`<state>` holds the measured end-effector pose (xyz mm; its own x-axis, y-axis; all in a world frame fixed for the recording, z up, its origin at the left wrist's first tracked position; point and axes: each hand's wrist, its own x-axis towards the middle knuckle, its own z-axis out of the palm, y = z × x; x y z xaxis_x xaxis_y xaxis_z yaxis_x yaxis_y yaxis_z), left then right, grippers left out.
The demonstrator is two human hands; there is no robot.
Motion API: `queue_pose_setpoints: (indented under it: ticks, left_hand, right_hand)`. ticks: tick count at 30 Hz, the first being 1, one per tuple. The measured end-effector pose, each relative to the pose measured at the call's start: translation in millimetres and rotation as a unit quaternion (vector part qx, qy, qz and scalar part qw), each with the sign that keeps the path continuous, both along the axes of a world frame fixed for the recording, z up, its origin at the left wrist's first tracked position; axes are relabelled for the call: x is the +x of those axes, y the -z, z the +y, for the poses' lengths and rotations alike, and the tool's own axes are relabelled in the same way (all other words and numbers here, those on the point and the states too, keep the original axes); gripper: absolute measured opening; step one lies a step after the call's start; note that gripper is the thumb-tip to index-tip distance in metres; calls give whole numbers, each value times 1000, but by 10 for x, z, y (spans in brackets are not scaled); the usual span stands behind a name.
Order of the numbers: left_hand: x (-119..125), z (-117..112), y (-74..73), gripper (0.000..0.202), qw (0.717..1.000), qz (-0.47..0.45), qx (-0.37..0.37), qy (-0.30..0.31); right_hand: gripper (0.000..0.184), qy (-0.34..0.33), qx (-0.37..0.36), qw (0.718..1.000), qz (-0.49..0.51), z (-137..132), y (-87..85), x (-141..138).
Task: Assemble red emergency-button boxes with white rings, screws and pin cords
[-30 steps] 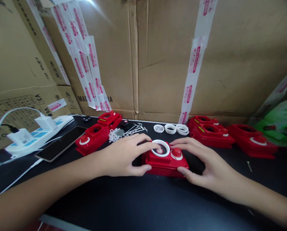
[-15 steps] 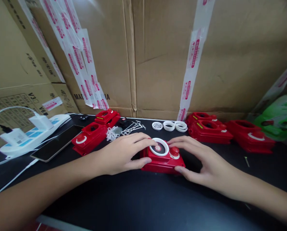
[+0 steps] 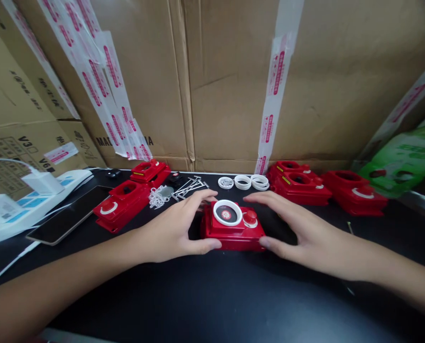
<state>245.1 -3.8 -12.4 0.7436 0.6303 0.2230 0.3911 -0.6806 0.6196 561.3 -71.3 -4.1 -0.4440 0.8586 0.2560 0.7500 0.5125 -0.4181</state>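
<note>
In front of me on the black table sits a red plastic housing (image 3: 233, 237). A white ring (image 3: 216, 213) rims its round dark face (image 3: 227, 215), which bears a red-and-white emblem. To the right of this is a red knob (image 3: 250, 217) over a white arc. My left hand (image 3: 176, 226) is spread around the left side, thumb at the front edge and fingertips near the back corner. On the other side my right hand (image 3: 298, 233) is also spread, its thumb touching the front right corner and its fingers raised behind. Contact of the rear fingers is unclear.
More red housings stand at left (image 3: 121, 205) and right (image 3: 298, 188). White rings (image 3: 242, 181), T-shaped metal pieces (image 3: 189, 188) and a white chain pile (image 3: 158, 196) lie behind. A phone (image 3: 67, 216) and power strip (image 3: 60, 188) are left, cardboard (image 3: 230, 95) behind, a green bag (image 3: 394, 162) right.
My left fingers have lifted off the round face and drawn back toward the housing's rear left. My right fingers have moved slightly away from the knob. The view has shifted; the housing stays in place.
</note>
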Motion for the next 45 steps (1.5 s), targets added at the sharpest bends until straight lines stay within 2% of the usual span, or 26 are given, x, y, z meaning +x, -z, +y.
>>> queue_pose_setpoints:
  ticks: [4,7,10,13,20,23,26,27,29,31,32,34,35,38,40,43,45]
  left_hand:
    - [5,6,11,93,1000,3,-14,-12]
    - [23,6,37,95,1000,8,-20,-20]
    - [41,-2,62,94,999,2,-20,-26]
    - [50,-10,69,89,999,-3,-8,-31]
    - [84,-37,81,92,999,29,13,-35]
    - [3,-42,-28,102,997,59,42,-20]
    - [-205,30,-300,117,988,132,68,37]
    - [-284,81,-402,108,985,148,78,37]
    - [-420,220,-562,78,983,158,90,15]
    - [-502,393,-608,42,982,136,133,-15]
    - [-521,480,-583,32,977,135,159,-36]
    - [-526,630,-465,28,956,164,231,-79]
    - [-518,684,-392,29,945,183,260,-75]
    - [-475,731,-233,31,942,191,269,-62]
    - [-447,686,-219,33,944,190,265,-45]
    - [-417,590,-282,34,954,187,234,3]
    - [-404,546,-308,32,961,183,208,12]
  right_hand:
    - [45,30,42,999,-14,57,-182,177]
    - [32,49,43,995,-69,129,-310,307]
    - [35,75,-19,988,-135,185,-360,416]
    - [41,108,-76,968,-214,212,-364,513]
    - [38,145,-70,947,-276,299,-390,834]
    - [34,150,-56,944,-289,376,-331,920]
    - [34,141,-28,945,-292,429,-258,889]
    - [35,137,-17,947,-291,436,-237,861]
    - [34,126,4,950,-286,438,-200,800]
    - [33,109,17,953,-281,430,-164,750]
    - [33,98,21,955,-279,427,-146,731]
    - [34,77,32,958,-275,425,-108,705]
    - [34,67,41,959,-274,426,-90,695]
    - [34,47,77,959,-268,426,-51,668]
    - [33,36,107,958,-263,419,-46,640]
    - [33,16,147,955,-257,430,-78,557]
    - [33,0,166,952,-256,490,-116,466]
